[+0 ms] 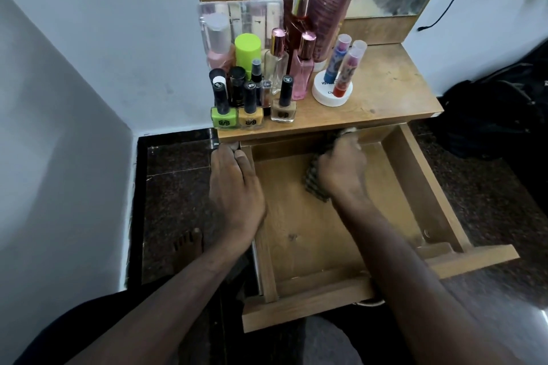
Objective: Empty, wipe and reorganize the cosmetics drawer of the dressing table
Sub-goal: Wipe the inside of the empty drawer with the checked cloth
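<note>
The drawer (296, 246) was pulled out and had nothing in it, so the emptying looked done. The left hand (234, 190) rested on the drawer's left side, its fingers curled over the edge by the desk (394, 92). The right hand (341, 169) held a dark cloth (314, 187) bunched in its fingers, pressed on the drawer floor near the back. Wiping looked under way. Farther back, the nail polish bottles (252, 112) and perfumes (301, 74) stood on the desk, not yet put back.
</note>
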Demonstrator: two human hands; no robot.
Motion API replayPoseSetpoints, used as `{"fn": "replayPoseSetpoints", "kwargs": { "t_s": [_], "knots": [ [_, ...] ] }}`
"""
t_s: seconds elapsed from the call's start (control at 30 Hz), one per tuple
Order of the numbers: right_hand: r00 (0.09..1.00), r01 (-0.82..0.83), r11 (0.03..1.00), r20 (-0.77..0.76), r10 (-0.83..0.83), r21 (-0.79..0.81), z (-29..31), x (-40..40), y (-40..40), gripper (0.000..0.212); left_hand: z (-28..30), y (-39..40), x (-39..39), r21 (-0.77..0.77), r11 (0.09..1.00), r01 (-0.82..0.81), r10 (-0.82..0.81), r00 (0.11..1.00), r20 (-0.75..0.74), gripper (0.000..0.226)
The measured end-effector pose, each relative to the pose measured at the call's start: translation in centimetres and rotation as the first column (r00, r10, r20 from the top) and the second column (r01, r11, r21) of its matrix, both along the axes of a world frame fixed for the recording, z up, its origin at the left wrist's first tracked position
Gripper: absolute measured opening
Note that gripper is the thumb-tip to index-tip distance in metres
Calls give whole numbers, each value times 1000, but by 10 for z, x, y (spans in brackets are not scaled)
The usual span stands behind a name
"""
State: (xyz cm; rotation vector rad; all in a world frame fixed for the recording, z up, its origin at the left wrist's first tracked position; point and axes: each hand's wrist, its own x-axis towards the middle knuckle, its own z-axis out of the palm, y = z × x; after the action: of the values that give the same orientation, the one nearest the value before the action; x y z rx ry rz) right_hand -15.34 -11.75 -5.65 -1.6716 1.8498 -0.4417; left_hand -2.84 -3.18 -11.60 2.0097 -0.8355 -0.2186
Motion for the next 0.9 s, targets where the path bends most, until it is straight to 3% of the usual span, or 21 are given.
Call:
{"fn": "replayPoseSetpoints", "kwargs": {
  "t_s": [0.07,0.2,0.4,0.47,0.53,0.6,0.73,0.83,0.9],
  "knots": [
    [973,-230,973,-33,230,-8,-5,16,18,36,-1,0,0,-16,1000,-8,8,1000,-12,22],
    [820,-569,821,49,570,-42,-8,36,36,27,-3,1,2,-55,998,5,-8,999,-52,21],
    [526,-842,515,38,849,159,5,-2,49,56,-3,0,4,-74,997,-8,-2,991,-134,35],
    [376,-895,355,28,926,269,10,-29,62,50,0,-1,3,-46,999,-16,9,989,-147,35],
    [275,-925,243,71,959,292,13,-47,76,29,3,-1,1,-21,1000,-16,12,988,-154,32],
    [288,-934,247,133,948,258,12,-52,82,11,5,0,1,-20,1000,-5,1,985,-174,31],
    [389,-907,334,208,897,258,4,-54,73,12,10,9,2,-11,997,81,-81,973,-218,38],
    [493,-869,465,380,783,171,7,-70,67,18,31,32,-11,-10,995,100,-100,993,-58,34],
    [505,-842,532,481,717,91,16,-79,60,23,52,46,-16,-101,961,256,-257,966,1,34]
  ]
}}
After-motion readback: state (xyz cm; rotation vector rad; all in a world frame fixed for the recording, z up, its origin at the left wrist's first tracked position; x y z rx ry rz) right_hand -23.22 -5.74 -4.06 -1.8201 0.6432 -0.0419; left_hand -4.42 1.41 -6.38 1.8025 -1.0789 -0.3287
